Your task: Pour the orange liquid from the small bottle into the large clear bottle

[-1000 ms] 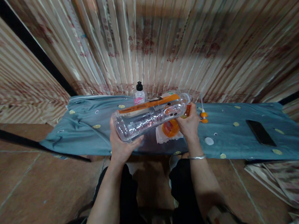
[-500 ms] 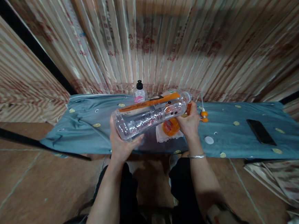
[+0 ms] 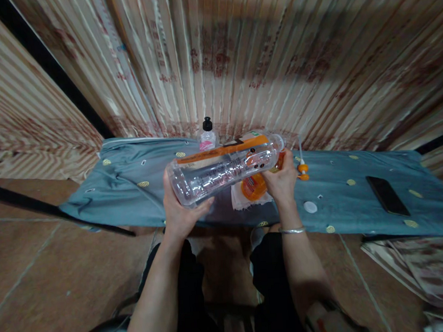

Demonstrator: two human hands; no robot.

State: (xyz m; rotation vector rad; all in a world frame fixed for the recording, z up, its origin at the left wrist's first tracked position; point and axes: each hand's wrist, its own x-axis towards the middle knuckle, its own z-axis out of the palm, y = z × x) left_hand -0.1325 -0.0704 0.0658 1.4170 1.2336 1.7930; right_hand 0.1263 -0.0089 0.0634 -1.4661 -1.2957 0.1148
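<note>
Above a blue-draped worktop (image 3: 344,212), the left hand (image 3: 181,212) grips the base of a clear bottle (image 3: 222,171), which lies nearly sideways, neck to the right. The right hand (image 3: 283,181), just below that neck, is curled around the upper part of an orange bottle (image 3: 253,187) on a white cloth (image 3: 243,203). Rightward lie 1 orange pump (image 3: 303,172), 1 white disc (image 3: 310,207) and 1 black phone (image 3: 387,195).

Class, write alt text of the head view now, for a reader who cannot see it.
The left hand grips the base of a clear bottle held nearly sideways, its neck by the right hand; the bottle partly hides an orange container. On the blue-green cloth are a white disc, an orange pump and a dark phone. A black-topped bottle stands behind.
</note>
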